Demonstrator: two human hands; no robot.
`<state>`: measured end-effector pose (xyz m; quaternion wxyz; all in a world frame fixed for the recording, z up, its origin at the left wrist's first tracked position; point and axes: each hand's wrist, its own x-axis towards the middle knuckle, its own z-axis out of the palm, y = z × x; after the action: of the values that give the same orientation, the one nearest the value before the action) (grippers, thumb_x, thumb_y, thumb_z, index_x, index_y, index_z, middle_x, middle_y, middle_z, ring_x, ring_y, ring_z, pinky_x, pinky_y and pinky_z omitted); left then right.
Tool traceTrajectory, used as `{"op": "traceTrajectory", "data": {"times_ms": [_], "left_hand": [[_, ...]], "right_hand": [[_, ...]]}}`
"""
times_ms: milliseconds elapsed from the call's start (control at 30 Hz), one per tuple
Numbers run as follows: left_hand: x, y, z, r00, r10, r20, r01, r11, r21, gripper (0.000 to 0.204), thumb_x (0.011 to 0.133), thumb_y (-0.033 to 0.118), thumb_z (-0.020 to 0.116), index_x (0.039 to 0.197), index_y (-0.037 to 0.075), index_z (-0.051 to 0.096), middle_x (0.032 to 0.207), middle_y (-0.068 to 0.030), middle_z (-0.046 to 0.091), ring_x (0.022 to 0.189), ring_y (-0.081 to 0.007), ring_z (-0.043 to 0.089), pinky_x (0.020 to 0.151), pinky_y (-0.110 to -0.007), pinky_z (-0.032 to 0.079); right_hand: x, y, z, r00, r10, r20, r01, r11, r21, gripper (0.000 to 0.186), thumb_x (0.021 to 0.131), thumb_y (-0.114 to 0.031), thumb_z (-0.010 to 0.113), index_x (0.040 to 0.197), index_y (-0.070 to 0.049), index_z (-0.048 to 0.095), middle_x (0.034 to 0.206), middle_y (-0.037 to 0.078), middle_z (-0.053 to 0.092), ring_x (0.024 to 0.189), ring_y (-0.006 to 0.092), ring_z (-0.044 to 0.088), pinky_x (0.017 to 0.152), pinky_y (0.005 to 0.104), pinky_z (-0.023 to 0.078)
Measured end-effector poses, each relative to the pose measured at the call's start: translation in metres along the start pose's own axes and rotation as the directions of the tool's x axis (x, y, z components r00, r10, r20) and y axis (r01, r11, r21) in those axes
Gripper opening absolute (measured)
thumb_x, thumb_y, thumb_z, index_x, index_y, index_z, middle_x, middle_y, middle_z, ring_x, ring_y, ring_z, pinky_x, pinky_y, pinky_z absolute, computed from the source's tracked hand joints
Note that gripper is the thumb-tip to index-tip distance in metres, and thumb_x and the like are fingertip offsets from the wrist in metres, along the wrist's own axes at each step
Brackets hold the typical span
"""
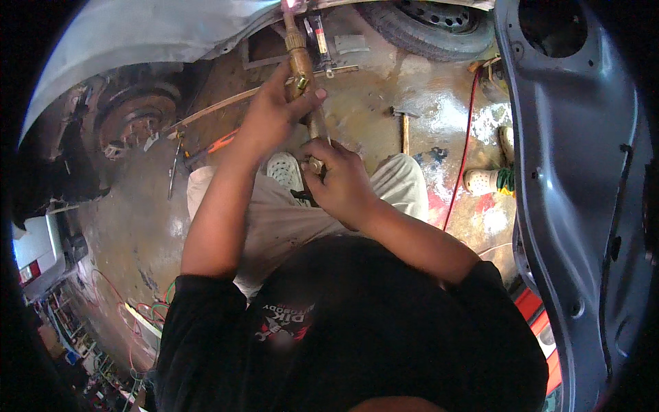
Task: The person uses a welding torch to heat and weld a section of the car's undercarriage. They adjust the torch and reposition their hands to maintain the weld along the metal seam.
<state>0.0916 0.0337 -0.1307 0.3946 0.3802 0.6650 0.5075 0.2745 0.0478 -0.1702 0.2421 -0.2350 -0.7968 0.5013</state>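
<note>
Pointing up and away from the person, the brass torch [302,75] runs lengthwise from the lap toward the car body [158,31], its tip glowing at the panel's edge. The left hand [271,113] wraps its upper shaft, thumb pressed across; the right hand [340,182] clenches the lower end. A hammer [405,127] lies on the wet floor [364,103], a red hose [467,147] beside it, a tyre [429,24] beyond.

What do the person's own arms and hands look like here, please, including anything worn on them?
Both forearms are bare from the short sleeves down. The left hand and right hand are bare too: no gloves, and no watch, ring or wristband that the head view shows. The sleeves belong to a black T-shirt with a red and white print on the chest. The upper arms are covered by that shirt.
</note>
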Motion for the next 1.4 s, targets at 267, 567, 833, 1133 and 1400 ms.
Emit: {"op": "traceTrajectory", "data": {"times_ms": [267,567,833,1133,1400], "left_hand": [[0.006,-0.002,-0.002,1.0,0.018,0.004,-0.019,0.999,0.031,0.055,0.097,0.024,0.081,0.141,0.006,0.054,0.1,0.0018,0.061,0.089,-0.0099,0.057,0.075,-0.029,0.052],[0.004,-0.002,-0.004,1.0,0.01,0.027,-0.011,0.998,0.055,0.055,0.097,0.024,0.08,0.141,0.005,0.054,0.099,0.0008,0.059,0.09,-0.0102,0.057,0.073,-0.028,0.052],[0.011,-0.014,-0.002,0.999,0.0,0.049,0.002,0.998,-0.057,0.062,0.095,0.027,0.083,0.145,0.005,0.052,0.109,-0.0021,0.064,0.095,-0.0127,0.061,0.081,-0.033,0.055],[0.025,-0.032,0.001,0.993,0.119,0.016,-0.12,0.987,0.11,0.078,0.089,0.038,0.086,0.148,0.001,0.051,0.121,-0.0239,0.073,0.111,-0.0342,0.073,0.095,-0.045,0.057],[0.026,-0.033,0.001,0.988,0.152,0.012,-0.152,0.986,0.07,0.073,0.091,0.038,0.084,0.146,0.002,0.052,0.114,-0.0173,0.071,0.102,-0.0284,0.069,0.089,-0.041,0.055]], "right_hand": [[0.0,-0.016,-0.003,0.997,0.078,-0.017,-0.078,0.997,0.014,0.016,0.093,-0.011,0.074,0.106,-0.004,0.069,0.101,0.017,0.073,0.088,0.0362,0.072,0.08,0.0438,0.056],[-0.002,-0.008,0.005,0.998,0.048,-0.047,-0.045,0.997,0.062,0.016,0.093,-0.015,0.072,0.104,-0.006,0.067,0.1,0.022,0.07,0.09,0.0439,0.069,0.08,0.0497,0.055],[-0.001,-0.017,0.002,0.987,0.156,-0.046,-0.152,0.985,0.084,0.017,0.094,-0.015,0.074,0.108,-0.006,0.069,0.1,0.019,0.073,0.089,0.0402,0.072,0.079,0.0457,0.056],[-0.002,-0.007,-0.002,0.979,0.204,-0.018,-0.198,0.966,0.165,0.014,0.094,-0.01,0.074,0.106,-0.005,0.071,0.098,0.016,0.075,0.09,0.0306,0.075,0.083,0.0377,0.057],[-0.001,-0.006,-0.003,0.972,0.234,0.016,-0.231,0.947,0.224,0.012,0.095,-0.008,0.073,0.106,-0.003,0.071,0.097,0.014,0.076,0.087,0.0249,0.075,0.083,0.0358,0.057]]}}
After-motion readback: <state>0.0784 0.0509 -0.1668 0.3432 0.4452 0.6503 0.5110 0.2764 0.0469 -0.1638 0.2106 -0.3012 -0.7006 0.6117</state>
